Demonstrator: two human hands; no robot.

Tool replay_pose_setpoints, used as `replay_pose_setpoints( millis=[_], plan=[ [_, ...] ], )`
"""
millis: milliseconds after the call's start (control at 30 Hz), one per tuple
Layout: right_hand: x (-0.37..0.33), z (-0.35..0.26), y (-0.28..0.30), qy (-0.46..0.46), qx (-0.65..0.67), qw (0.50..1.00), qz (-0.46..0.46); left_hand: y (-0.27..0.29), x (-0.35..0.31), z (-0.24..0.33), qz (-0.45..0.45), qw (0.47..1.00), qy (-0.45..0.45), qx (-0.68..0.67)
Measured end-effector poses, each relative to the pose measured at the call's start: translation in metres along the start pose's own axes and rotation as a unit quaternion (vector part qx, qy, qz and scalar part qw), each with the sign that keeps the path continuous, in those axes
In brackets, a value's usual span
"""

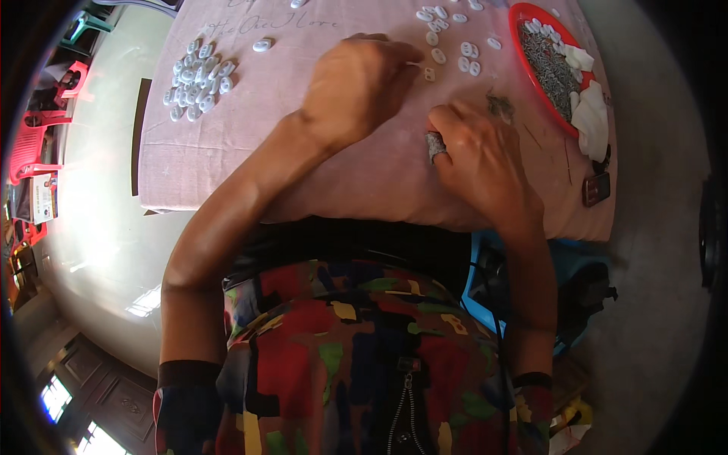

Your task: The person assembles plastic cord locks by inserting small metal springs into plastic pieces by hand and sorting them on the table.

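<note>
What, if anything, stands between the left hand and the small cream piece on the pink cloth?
Nothing visible: only a strip of pink cloth shows between the left hand and the small cream piece. The nearest white oval lies farther up, outside that gap.

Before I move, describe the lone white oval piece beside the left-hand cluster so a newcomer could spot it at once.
On the pink-covered table, find the cluster of white oval pieces at the person's left. Between that cluster and the left hand lies one white oval piece. Unlike the cluster pieces, it lies alone, touching none.
</note>
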State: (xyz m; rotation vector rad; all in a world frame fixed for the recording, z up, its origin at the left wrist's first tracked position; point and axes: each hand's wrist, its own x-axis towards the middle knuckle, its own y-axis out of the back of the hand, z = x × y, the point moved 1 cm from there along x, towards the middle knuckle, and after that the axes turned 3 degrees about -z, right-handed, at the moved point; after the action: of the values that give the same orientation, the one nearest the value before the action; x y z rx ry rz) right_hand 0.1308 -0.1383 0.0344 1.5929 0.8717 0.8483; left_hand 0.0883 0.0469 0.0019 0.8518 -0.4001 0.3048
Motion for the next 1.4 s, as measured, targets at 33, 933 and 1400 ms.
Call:
replay_pose_setpoints(
  millis=[33,933,1400],
  plan=[
    [0.000,-0.001,-0.001,0.000,-0.006,1.000,0.009,-0.007,0.008,0.002,-0.025,0.999,-0.009,0.031],
    [-0.026,0.022,0.011,-0.024,0.128,0.989,0.070,0.020,-0.064,-0.004,-0.010,0.902,0.226,-0.368],
    [-0.039,-0.004,-0.006,0.004,0.086,0.994,0.062,0.033,-0.065,0.019,-0.088,0.767,0.363,-0.522]
  ],
)
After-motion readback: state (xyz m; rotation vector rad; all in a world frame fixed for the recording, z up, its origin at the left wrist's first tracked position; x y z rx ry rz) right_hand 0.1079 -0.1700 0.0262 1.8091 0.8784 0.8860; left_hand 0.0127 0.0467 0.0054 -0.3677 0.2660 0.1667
